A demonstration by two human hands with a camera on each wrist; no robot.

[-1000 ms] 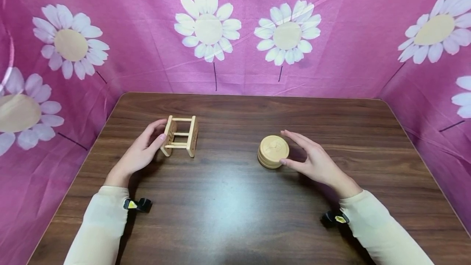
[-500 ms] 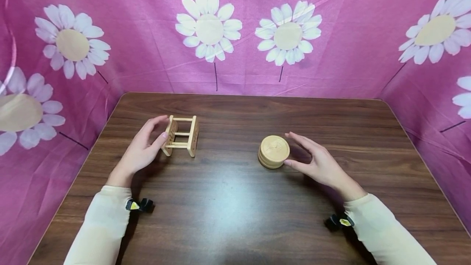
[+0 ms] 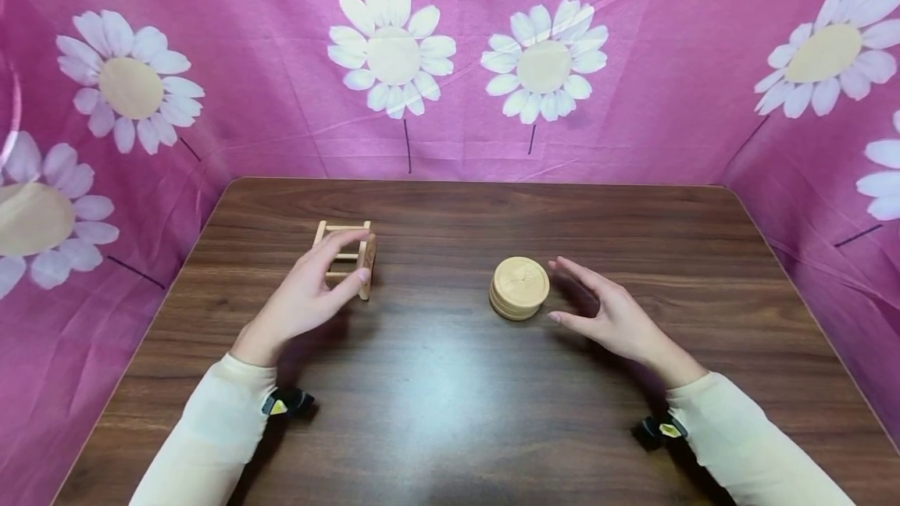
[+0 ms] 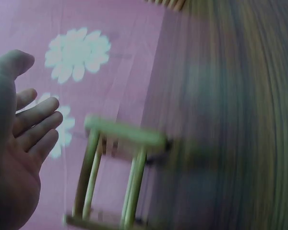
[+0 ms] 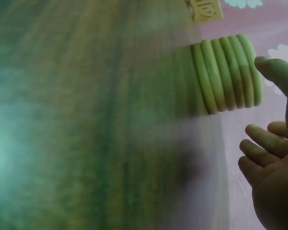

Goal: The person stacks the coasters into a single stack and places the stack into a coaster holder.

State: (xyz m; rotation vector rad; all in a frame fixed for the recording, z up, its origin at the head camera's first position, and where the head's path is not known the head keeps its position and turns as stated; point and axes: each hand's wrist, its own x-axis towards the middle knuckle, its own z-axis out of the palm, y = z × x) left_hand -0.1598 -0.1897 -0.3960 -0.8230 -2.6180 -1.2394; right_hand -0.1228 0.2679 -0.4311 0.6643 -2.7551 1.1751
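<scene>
A small pale wooden rack [image 3: 367,264] with thin crossbars stands on the left part of the table. My left hand [image 3: 305,291] hovers over it with fingers loosely extended, hiding its left side in the head view. The left wrist view shows a gap between the fingers and the rack's frame [image 4: 129,134]. To the right stands a stack of round wooden coasters [image 3: 520,283], the top one engraved. Just right of the stack, my right hand [image 3: 619,322] is held with thumb and fingers apart and grips nothing. In the right wrist view the coasters [image 5: 228,74] show as several rounded layers.
A dark brown wooden table [image 3: 436,381] fills the lower view. Pink cloth [image 3: 471,100] with large white flowers hangs behind it and along both sides. Each wrist carries a small black camera [image 3: 291,403].
My left hand has shifted right, from beside the rack's left side to over it. My right hand has drawn slightly away from the coasters. Rack and stack stay in place.
</scene>
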